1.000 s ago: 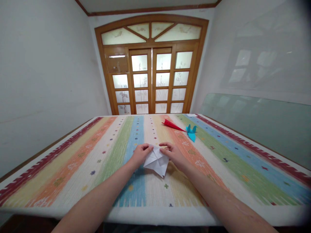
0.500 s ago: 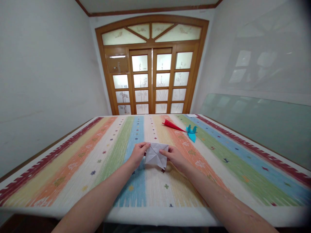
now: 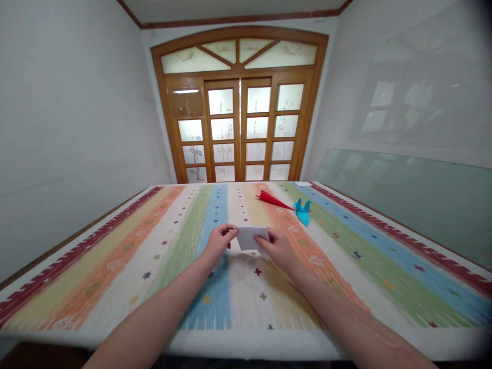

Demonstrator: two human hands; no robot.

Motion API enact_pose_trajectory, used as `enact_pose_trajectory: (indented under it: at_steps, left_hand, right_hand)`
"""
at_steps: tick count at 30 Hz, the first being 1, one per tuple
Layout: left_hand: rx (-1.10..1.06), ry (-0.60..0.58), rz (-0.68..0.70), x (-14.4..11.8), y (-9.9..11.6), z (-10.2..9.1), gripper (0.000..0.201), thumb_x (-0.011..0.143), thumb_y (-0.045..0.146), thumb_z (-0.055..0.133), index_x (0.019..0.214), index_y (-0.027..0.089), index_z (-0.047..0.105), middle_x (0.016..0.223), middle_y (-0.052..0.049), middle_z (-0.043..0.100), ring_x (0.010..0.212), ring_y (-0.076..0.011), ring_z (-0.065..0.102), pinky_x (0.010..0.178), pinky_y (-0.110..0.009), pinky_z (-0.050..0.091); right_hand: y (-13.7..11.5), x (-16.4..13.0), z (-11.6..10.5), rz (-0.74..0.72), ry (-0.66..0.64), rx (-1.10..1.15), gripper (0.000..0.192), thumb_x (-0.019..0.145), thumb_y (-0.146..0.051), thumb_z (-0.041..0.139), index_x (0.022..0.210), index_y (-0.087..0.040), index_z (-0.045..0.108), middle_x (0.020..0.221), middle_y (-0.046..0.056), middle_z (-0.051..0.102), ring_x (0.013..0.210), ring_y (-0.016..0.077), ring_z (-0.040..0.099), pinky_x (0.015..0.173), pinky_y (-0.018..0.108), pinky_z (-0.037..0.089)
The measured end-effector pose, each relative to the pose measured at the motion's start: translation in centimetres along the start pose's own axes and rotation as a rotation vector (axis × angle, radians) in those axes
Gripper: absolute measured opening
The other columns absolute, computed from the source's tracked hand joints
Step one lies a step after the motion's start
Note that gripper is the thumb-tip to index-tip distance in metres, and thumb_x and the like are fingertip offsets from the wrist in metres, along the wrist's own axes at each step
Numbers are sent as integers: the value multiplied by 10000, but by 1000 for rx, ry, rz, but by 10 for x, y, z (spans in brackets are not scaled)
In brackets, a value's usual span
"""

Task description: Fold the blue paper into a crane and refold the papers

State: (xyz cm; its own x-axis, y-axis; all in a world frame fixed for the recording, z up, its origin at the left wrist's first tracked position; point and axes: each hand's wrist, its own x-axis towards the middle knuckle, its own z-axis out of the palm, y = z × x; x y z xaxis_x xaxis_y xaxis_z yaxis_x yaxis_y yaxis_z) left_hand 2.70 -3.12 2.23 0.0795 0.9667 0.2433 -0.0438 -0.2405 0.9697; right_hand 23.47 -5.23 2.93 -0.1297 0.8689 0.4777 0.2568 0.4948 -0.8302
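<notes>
Between my hands, just above the table, is a folded sheet of white paper [image 3: 246,239], now a plain rectangle with its long edge at the top. My left hand [image 3: 220,242] pinches its left end, thumb on the near face. At the right end my right hand [image 3: 277,245] grips the paper, its thumb pressed on the near face. The fingers behind the paper are partly hidden. Farther back on the right lie a red folded paper plane [image 3: 272,199] and a blue origami bird [image 3: 302,212], their tips close together.
A striped, patterned cloth [image 3: 169,246] covers the table. A small white piece of paper [image 3: 303,183] lies at its far right edge. Beyond the table stand wooden glazed doors [image 3: 239,128]. A pale glass panel [image 3: 403,179] rises along the right side.
The white paper, earlier a creased square with a point hanging at its lower edge, is now a smaller, smooth-faced rectangle. Both hands keep their hold, shifted only slightly.
</notes>
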Motion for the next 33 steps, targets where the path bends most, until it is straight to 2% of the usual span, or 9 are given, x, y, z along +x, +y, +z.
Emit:
enact_pose_trajectory:
  at_steps: [3,5,10,15,21,25,29,31,33]
  left_hand:
    - [-50,-28,-51,-3,3,3,373,786,421,679,1041,151,646,593,56,462,475,-80,418,459,-216,349]
    - [-108,-44,-98,-6,7,6,449,788,428,685,1136,160,595,597,65,455,473,-78,425,458,-209,361]
    - [-202,-55,-212,-11,9,9,550,781,438,709,1207,177,478,790,-17,620,525,-94,550,482,-215,434]
    - [-349,-103,-278,-10,8,9,492,797,379,710,1204,209,492,989,-79,686,719,-157,675,569,-233,508]
    - [-558,-153,-453,-10,11,12,321,877,368,577,1100,141,623,993,-121,704,760,-176,682,686,-293,547]
    - [-554,-125,-408,-14,11,16,415,852,320,627,1235,178,553,1054,-114,690,804,-179,679,715,-301,546]
    - [-408,-39,-342,-16,5,17,621,782,157,656,1361,208,440,950,-74,682,718,-149,647,674,-282,538]
    - [-359,-2,-313,-12,-1,14,627,779,150,630,1373,207,435,948,-74,676,714,-150,640,647,-270,530]
    - [-324,49,-287,-5,-8,9,623,778,158,609,1375,208,439,974,-78,675,709,-149,636,608,-250,512]
  right_hand:
    - [-4,-2,-1,-160,96,-153,172,858,-341,631,820,-189,702,778,43,693,713,189,620,644,288,465]
    - [-8,-3,-4,-251,123,-211,149,877,-312,618,823,-198,696,781,44,688,722,185,615,663,291,462]
    - [-13,-4,-8,-420,44,-272,130,878,-206,611,928,-236,727,850,54,694,818,199,624,756,331,477]
    - [-10,-5,-8,-491,10,-387,241,790,-117,651,941,-276,752,949,64,679,919,229,604,832,386,471]
    - [-10,-6,-5,-496,-21,-511,204,775,-152,684,897,-295,762,1134,76,648,1094,275,548,965,457,414]
    - [-7,-6,-2,-525,-56,-558,208,768,-144,690,896,-293,759,1176,73,642,1152,287,518,1017,483,377]
    - [-10,-7,0,-541,-158,-600,243,773,-150,693,948,-308,751,1237,62,623,1256,300,452,1081,528,301]
    - [-13,-9,0,-532,-233,-604,283,779,-210,714,1037,-323,730,1339,58,566,1339,320,377,1111,568,235]
    - [-16,-10,-1,-498,-273,-556,401,785,-322,732,1182,-325,670,1459,71,459,1401,337,296,1127,589,194]
